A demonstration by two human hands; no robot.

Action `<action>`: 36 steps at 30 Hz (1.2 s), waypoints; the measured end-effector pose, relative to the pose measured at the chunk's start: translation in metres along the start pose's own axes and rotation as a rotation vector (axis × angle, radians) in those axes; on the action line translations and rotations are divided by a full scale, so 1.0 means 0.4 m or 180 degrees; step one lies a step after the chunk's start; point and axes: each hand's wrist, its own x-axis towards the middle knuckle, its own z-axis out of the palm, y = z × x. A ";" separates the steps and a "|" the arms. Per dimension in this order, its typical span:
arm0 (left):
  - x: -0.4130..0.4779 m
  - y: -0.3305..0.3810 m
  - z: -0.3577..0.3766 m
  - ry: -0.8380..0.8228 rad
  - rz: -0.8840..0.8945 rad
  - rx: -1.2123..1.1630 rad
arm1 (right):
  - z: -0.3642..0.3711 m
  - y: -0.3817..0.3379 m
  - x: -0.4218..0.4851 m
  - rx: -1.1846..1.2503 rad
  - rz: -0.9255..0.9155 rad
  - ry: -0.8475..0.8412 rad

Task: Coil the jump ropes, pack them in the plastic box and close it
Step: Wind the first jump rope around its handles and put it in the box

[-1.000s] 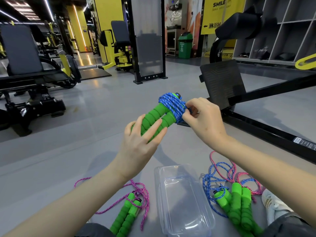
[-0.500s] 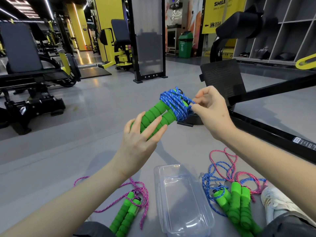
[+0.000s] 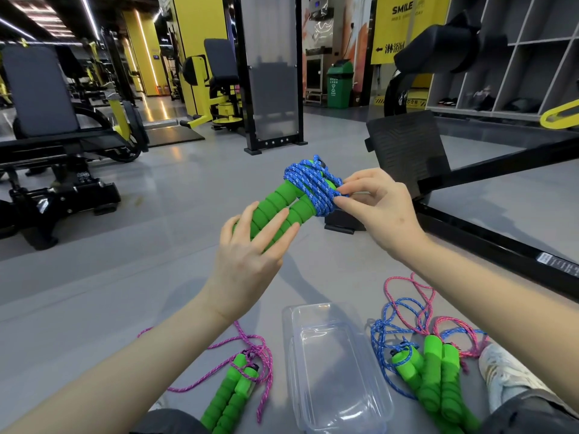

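The blue rope (image 3: 310, 186) had two fat green handles, side by side, tilted up and away. Its blue cord was wound tight round the far ends of the handles. The left hand (image 3: 247, 264) held the near ends. The right hand (image 3: 382, 208) pinched the cord at its side. The clear plastic box (image 3: 338, 364) lay open on the floor, low down between the two hands. The pink rope (image 3: 238, 383) lay loose below the left hand, its green handles together. Below the right hand lay a pile of ropes (image 3: 432, 377), just beside the box, with blue and pink cords tangled and green handles bunched.
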 end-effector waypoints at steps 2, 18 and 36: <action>-0.001 0.007 0.002 -0.0052 -0.0037 -0.0040 | 0.011 0.013 -0.009 -0.0246 -0.0247 0.0071; -0.021 0.032 0.011 -0.0029 -0.0332 -0.0503 | 0.017 0.129 -0.064 -0.2186 -0.2371 0.0023; -0.147 0.236 0.059 -0.0458 -0.0754 -0.0608 | -0.059 0.262 -0.151 -0.2998 -0.2646 -0.1469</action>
